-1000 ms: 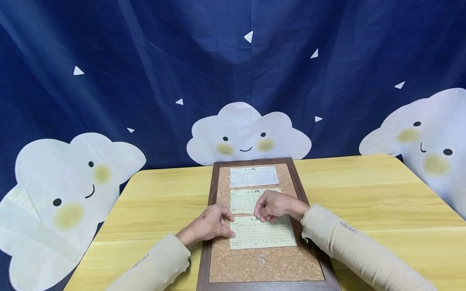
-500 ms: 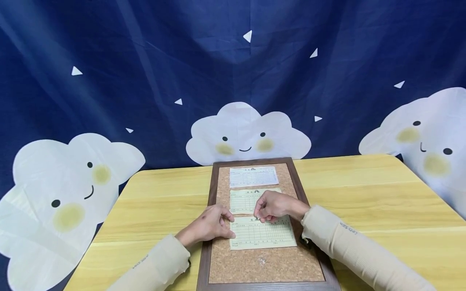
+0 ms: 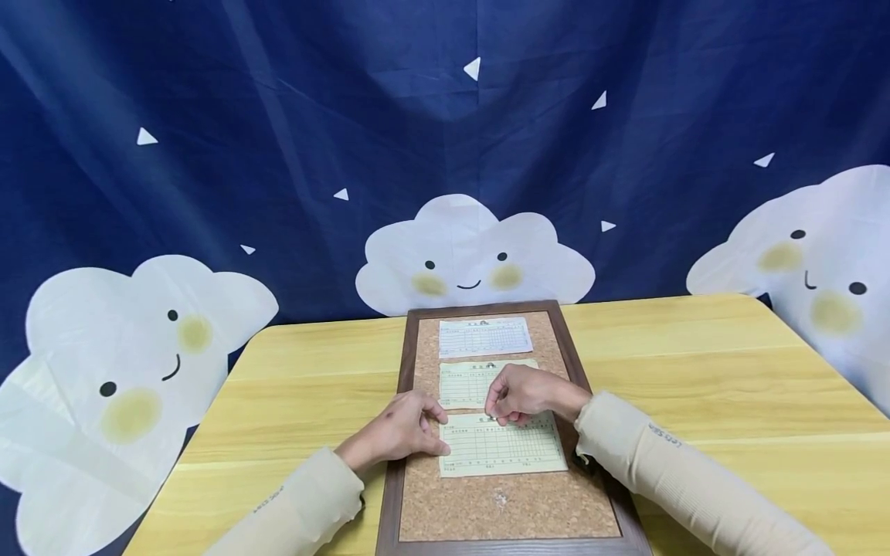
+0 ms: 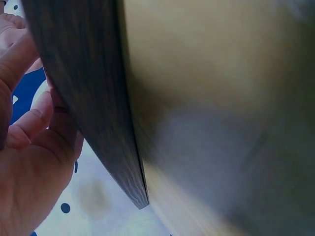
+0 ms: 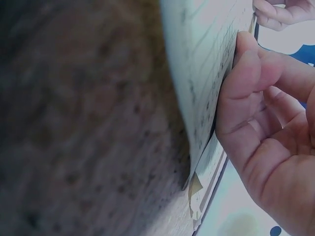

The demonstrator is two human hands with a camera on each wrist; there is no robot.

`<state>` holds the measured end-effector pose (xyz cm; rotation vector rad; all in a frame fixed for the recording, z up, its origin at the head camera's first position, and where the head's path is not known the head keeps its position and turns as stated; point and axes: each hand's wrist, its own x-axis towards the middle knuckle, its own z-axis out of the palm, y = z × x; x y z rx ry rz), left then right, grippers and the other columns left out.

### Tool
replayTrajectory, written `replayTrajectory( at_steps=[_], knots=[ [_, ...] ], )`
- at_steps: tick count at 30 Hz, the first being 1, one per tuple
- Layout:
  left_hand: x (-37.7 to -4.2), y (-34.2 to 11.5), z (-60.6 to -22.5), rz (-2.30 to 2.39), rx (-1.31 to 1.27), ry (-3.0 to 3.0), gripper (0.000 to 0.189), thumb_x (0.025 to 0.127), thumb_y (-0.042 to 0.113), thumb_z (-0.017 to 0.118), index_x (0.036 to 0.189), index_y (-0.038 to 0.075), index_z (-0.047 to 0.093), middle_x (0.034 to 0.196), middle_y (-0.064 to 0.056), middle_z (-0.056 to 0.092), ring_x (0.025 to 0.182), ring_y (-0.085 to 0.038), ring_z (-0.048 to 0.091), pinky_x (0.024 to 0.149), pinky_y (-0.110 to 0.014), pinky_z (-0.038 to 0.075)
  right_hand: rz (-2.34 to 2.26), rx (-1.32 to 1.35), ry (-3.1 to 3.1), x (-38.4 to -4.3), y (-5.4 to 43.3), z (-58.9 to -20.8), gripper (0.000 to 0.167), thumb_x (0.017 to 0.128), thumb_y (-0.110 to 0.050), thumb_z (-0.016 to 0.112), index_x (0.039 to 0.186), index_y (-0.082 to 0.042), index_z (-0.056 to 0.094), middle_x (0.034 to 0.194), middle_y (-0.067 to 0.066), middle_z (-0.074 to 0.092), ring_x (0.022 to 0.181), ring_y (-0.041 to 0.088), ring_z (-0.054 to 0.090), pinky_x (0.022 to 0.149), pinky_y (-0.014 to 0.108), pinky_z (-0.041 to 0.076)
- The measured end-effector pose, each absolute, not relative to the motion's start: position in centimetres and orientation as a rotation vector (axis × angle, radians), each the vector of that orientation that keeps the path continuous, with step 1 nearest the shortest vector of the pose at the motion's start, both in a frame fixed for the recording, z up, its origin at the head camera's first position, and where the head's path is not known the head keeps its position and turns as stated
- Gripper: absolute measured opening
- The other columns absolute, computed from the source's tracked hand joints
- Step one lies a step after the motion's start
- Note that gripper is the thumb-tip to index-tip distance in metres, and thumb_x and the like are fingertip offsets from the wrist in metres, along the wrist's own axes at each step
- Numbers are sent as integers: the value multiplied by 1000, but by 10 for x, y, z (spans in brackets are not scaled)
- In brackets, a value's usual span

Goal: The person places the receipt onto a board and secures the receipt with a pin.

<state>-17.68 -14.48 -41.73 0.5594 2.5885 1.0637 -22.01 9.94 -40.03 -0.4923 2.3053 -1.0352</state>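
A cork board (image 3: pixel 452 513) in a dark wooden frame (image 3: pixel 394 494) lies on the table, bearing printed paper forms. At the top edge of the nearest yellowish form (image 3: pixel 501 449), my right hand (image 3: pixel 524 392) pinches a small silvery thumbtack (image 3: pixel 490 418), mostly hidden by the fingers. In the right wrist view, the thumb and index finger press close against this form (image 5: pixel 206 64). My left hand (image 3: pixel 403 425) rests over the board's left side, thumb and index finger spread and touching the form's left edge. The left wrist view shows that hand (image 4: pixel 39 142) beside the frame (image 4: pixel 88 88).
Farther up the board are a second yellowish form (image 3: pixel 460 386), partly behind my right hand, and a whitish form (image 3: pixel 480 340) at the top. Light wooden tabletop (image 3: pixel 695 371) spreads on both sides. A blue curtain (image 3: pixel 313 116) with cloud faces hangs behind.
Both hands stay in nearly the same place, the right one still at the top edge of the nearest form. The head view shifts only slightly.
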Motion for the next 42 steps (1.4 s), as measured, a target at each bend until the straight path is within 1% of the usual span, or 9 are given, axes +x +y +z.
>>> replayTrajectory(
  at_steps=[10,19,28,36,42],
  knots=[
    [-178,-145,-418,1070,578,2583,31,70,9,91,93,7,70,89,-3,56,65,-10,58,72,-28,46,-1018,-465,2311,-222,98,-402,13,91,1,69,81,-6,72,64,5,66,54,12,53,52,26,51],
    [-177,-145,-418,1058,564,2598,31,69,10,91,92,8,70,88,-3,56,66,-9,58,73,-28,46,-1028,-448,2313,-221,97,-402,14,91,3,68,79,-5,70,65,6,65,54,13,52,52,26,50],
    [-178,-144,-418,1063,568,2599,32,68,9,91,92,7,70,88,-4,56,67,-10,57,70,-27,47,-1035,-432,2312,-219,97,-402,15,90,6,66,79,-4,69,64,7,65,53,13,50,51,25,49],
    [-178,-144,-417,1068,562,2593,32,67,8,92,92,6,70,84,-3,57,66,-10,57,68,-27,47,-1029,-417,2324,-219,97,-401,15,90,4,68,78,-4,68,64,7,65,53,13,51,52,26,51],
    [-177,-144,-417,1066,569,2591,32,68,8,91,92,6,70,86,-3,57,66,-10,57,67,-26,47,-1023,-414,2331,-217,97,-401,16,90,5,68,77,-4,67,64,7,64,53,13,51,51,26,51]
  ],
)
